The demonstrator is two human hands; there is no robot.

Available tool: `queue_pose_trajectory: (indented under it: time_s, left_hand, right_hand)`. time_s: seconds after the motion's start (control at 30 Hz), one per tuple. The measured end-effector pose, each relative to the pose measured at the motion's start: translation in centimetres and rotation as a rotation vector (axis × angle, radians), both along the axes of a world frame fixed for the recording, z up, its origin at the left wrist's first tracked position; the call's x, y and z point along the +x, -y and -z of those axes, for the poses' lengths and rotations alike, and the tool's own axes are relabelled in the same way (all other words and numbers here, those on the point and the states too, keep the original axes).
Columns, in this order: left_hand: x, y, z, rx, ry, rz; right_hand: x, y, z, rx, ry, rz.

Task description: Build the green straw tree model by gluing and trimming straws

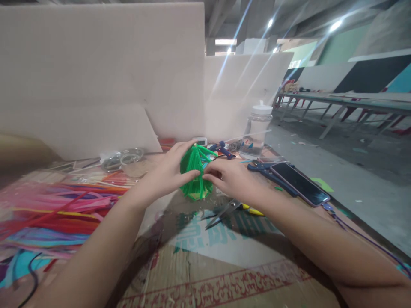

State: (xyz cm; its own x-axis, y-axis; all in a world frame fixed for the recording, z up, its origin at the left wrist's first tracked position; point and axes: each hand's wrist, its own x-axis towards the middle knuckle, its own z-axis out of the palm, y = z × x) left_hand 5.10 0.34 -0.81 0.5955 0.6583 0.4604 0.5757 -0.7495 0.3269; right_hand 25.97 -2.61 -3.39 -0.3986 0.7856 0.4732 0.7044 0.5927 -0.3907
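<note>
A green cone-shaped piece made of fuzzy strips [196, 182] stands upright on the table, between my hands. My left hand [175, 169] wraps round its left side, with the thumb across the front and the fingers behind it. My right hand [227, 174] is at its right side, thumb and forefinger pinched together at the strips. Just below my right hand lie open scissors [224, 212] with yellow handles, blades pointing to the lower left.
Colourful strips [73, 205] cover the table's left side. To the right are a phone [300, 184] with a cable, dark blue pliers [265, 169] and a water bottle [256, 132]. Behind them, a glue gun [224, 150] and white boards [102, 72].
</note>
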Motion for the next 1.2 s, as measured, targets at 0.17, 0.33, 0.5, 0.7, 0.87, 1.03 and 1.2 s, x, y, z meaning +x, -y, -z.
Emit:
queue_pose_trajectory:
  time_s: [0.17,0.33,0.5,0.7,0.87,1.03,1.2]
  left_hand:
    - [-0.1,0.1,-0.2,-0.029,0.008,0.0]
    - [-0.1,0.1,-0.3,-0.062,0.02,-0.002]
    - [0.3,-0.1,0.4,0.032,0.046,-0.013]
    - [0.6,-0.4,0.9,0.11,0.073,-0.029]
    - [0.5,-0.7,0.8,0.102,0.073,-0.035]
    - [0.3,-0.8,0.9,0.101,0.061,-0.04]
    - [0.4,-0.8,0.9,0.103,0.057,-0.041]
  right_hand:
    - [0.5,0.1,-0.9,-0.07,-0.077,0.008]
    - [0.9,-0.6,-0.9,-0.193,-0.25,-0.031]
    - [0.3,-0.7,0.0,-0.172,-0.28,-0.034]
    - [0.1,-0.7,0.5,-0.13,-0.298,-0.032]
    - [0.6,-0.9,-0.1,-0.173,-0.259,-0.035]
    - [1.0,-1.0,-0.6,-0.3,-0.147,-0.073]
    - [0.4,-1.1,0.2,-0.289,-0.214,-0.084]
